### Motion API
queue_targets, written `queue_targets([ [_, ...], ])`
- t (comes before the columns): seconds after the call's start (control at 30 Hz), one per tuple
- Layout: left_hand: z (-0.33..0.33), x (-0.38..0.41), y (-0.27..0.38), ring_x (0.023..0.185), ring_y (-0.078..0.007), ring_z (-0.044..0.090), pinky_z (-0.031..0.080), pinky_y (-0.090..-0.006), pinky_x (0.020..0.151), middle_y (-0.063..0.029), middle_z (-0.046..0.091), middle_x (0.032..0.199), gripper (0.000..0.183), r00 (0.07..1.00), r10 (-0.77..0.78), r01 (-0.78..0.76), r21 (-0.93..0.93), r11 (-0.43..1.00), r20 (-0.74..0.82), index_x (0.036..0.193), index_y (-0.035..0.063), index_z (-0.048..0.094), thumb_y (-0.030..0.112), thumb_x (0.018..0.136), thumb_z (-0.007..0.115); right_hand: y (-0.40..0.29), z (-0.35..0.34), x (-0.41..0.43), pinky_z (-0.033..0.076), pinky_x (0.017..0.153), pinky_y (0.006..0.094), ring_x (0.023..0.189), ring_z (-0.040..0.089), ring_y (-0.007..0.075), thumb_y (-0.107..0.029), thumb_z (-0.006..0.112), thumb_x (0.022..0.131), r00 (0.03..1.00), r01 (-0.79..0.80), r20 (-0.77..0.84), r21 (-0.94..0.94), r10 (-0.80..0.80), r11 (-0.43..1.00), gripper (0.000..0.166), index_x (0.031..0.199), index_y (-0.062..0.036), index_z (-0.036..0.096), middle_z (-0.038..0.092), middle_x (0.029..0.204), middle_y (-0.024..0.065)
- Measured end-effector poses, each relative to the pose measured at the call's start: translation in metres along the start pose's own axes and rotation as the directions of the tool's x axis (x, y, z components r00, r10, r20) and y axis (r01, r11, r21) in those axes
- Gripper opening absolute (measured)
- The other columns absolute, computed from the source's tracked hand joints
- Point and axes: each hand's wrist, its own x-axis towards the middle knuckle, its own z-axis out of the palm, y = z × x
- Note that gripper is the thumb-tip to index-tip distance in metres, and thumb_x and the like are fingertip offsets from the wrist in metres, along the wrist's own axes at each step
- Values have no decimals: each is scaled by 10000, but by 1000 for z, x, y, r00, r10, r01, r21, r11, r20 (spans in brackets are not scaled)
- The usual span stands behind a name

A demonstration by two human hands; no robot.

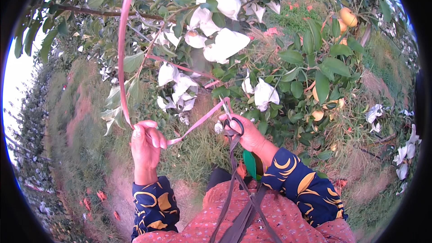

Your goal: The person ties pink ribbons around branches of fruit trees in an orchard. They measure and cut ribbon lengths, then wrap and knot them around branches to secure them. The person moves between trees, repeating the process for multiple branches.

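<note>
My left hand [146, 145] pinches a pink plastic tape [199, 121] between thumb and fingers. One length of the tape rises from this hand in a long arc past the top of the view. Another length runs across to the scissors [230, 112] in my right hand [251, 135]. Black finger loops sit in my right fingers, with the narrow blades pointing up beside the bend of the tape. Whether the blades touch the tape, I cannot tell. Dark cloth strips [233, 162] hang from the scissors' handles down to my waist.
Ahead, a leafy fruit-tree branch [111, 12] carries several white fruit bags [227, 45]. A second pink tape [182, 66] stretches from a leafy shoot into the foliage. Yellow-orange fruits [348, 17] hang at right. Grass [189, 165] and a bare dirt patch [123, 189] lie below.
</note>
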Motion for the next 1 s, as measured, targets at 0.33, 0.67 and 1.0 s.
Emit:
queue_targets([
  [0.33, -30, 29, -98, 432, -124, 389, 353, -266, 437, 7, 376, 509, 352, 960, -279, 274, 112, 955, 34, 951, -7, 568, 313, 947, 420, 3, -24, -10, 363, 565, 189, 669, 482, 68, -354, 624, 831, 970, -140, -203, -9, 135, 990, 378, 1084, -77, 581, 555, 826, -35],
  [0.67, -40, 28, -203, 468, -57, 315, 257, -222, 445, 41, 406, 578, 168, 949, -312, 315, -83, 946, 46, 899, 39, 560, 206, 896, 538, 5, -41, -22, 459, 586, 345, 661, 603, 257, -327, 725, 713, 979, -170, -189, -963, -76, 206, 474, 1050, -80, 501, 619, 793, 132],
  [1.0, -70, 5, -269, 494, -87, 419, 353, -230, 473, 21, 463, 581, 150, 857, -478, 515, 314, 797, -193, 795, 75, 556, 183, 894, 523, -6, -43, -20, 437, 598, 350, 659, 574, 264, -271, 728, 719, 998, -20, -35, -967, -54, 255, 368, 865, -44, 479, 575, 716, 117],
])
